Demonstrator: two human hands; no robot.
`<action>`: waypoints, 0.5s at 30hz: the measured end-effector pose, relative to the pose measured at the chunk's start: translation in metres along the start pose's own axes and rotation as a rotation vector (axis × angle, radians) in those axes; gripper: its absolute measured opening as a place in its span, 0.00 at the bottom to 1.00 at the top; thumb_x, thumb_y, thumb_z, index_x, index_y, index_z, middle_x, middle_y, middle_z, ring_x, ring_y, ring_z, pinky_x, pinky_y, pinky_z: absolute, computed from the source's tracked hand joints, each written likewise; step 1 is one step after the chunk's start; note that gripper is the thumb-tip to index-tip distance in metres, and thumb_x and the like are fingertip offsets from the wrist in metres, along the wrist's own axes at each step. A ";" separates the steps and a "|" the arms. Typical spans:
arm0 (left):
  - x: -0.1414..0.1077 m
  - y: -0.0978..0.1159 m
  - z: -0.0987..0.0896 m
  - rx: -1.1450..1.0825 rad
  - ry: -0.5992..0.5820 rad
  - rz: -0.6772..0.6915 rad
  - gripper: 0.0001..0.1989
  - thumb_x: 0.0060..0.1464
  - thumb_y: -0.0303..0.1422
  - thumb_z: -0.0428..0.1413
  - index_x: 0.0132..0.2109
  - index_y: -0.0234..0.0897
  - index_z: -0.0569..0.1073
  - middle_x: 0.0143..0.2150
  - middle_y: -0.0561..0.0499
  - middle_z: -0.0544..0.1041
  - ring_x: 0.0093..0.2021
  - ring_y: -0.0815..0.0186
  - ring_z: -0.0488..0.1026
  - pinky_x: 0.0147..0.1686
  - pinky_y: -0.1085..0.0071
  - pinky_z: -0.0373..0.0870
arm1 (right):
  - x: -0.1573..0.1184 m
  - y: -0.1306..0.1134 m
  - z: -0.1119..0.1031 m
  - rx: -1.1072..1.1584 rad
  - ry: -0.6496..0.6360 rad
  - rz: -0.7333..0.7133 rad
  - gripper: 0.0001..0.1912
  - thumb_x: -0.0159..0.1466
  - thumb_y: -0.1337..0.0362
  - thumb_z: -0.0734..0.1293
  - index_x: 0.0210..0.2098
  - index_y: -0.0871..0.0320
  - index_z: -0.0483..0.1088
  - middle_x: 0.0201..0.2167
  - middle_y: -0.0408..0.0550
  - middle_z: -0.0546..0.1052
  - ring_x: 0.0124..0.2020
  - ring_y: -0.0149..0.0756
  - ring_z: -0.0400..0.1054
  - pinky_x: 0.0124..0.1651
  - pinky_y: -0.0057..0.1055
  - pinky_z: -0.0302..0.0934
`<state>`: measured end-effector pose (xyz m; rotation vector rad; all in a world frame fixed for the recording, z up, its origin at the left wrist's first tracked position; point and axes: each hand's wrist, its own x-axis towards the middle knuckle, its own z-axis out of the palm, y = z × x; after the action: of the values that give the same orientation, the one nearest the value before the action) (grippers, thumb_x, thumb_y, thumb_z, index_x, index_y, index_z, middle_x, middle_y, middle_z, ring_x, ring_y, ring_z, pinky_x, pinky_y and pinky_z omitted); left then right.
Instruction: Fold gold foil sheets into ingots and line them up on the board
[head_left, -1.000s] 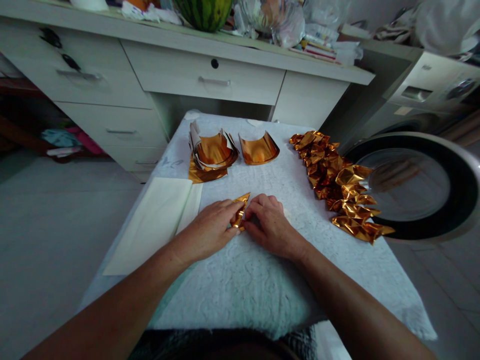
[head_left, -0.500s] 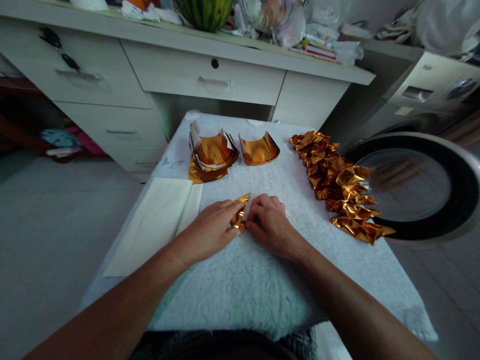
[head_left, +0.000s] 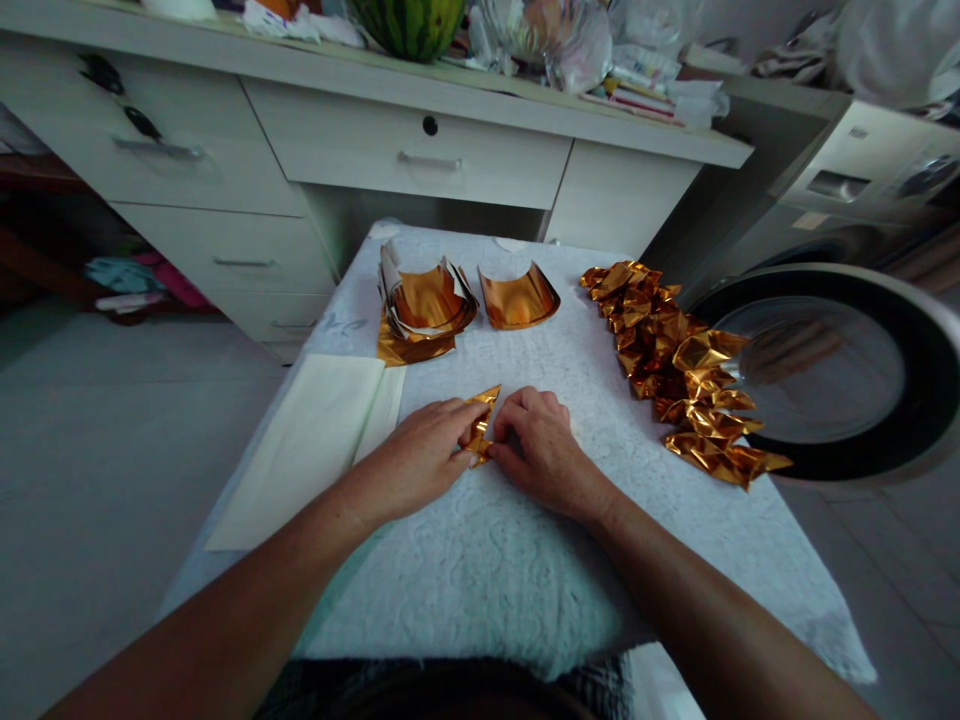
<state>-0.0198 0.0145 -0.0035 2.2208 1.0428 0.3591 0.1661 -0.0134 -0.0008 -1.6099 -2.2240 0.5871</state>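
Near the middle of the cloth-covered table (head_left: 480, 580), a small folded piece of gold foil (head_left: 482, 428) is pinched between the thumb and fingers of my left hand (head_left: 420, 455). My right hand (head_left: 544, 450) has its fingers curled, and its thumb presses the foil's lower right corner. Beyond my hands lie a stack of curled gold sheets (head_left: 427, 300) and one single curled sheet (head_left: 519, 298). A row of folded, crinkled gold pieces (head_left: 660, 350) runs down the right side. White paper sheets (head_left: 300, 450) lie by my left forearm.
A white desk with drawers (head_left: 420, 150) stands behind the table, with a watermelon (head_left: 409, 25) and plastic bags on top. At the right, a washing machine's round door (head_left: 817, 370) hangs open beside the table edge. Clothes (head_left: 124, 275) lie on a low shelf at the left.
The lower end of the foil has shifted slightly between my fingers. Both hands stay in nearly the same place.
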 end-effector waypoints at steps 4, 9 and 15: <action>0.000 0.001 0.000 0.016 -0.002 -0.002 0.18 0.54 0.25 0.52 0.53 0.37 0.69 0.43 0.48 0.74 0.47 0.60 0.70 0.50 0.62 0.66 | 0.000 -0.002 0.000 -0.005 -0.004 -0.017 0.02 0.62 0.69 0.66 0.32 0.57 0.70 0.42 0.48 0.68 0.45 0.41 0.58 0.48 0.39 0.53; 0.000 0.000 0.001 0.019 0.000 0.007 0.21 0.55 0.25 0.51 0.56 0.37 0.68 0.43 0.48 0.74 0.47 0.61 0.70 0.50 0.62 0.66 | -0.001 -0.002 0.002 -0.031 0.016 -0.050 0.04 0.61 0.70 0.64 0.34 0.56 0.70 0.42 0.49 0.68 0.45 0.41 0.58 0.48 0.40 0.53; -0.001 0.001 0.000 0.019 0.004 0.031 0.20 0.56 0.25 0.50 0.56 0.38 0.68 0.43 0.49 0.73 0.48 0.61 0.70 0.51 0.62 0.66 | -0.003 -0.003 0.004 -0.070 0.027 -0.062 0.02 0.62 0.66 0.64 0.33 0.56 0.69 0.42 0.49 0.68 0.44 0.42 0.57 0.47 0.41 0.53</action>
<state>-0.0201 0.0133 -0.0032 2.2557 1.0192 0.3688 0.1627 -0.0174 -0.0033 -1.5666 -2.2891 0.4732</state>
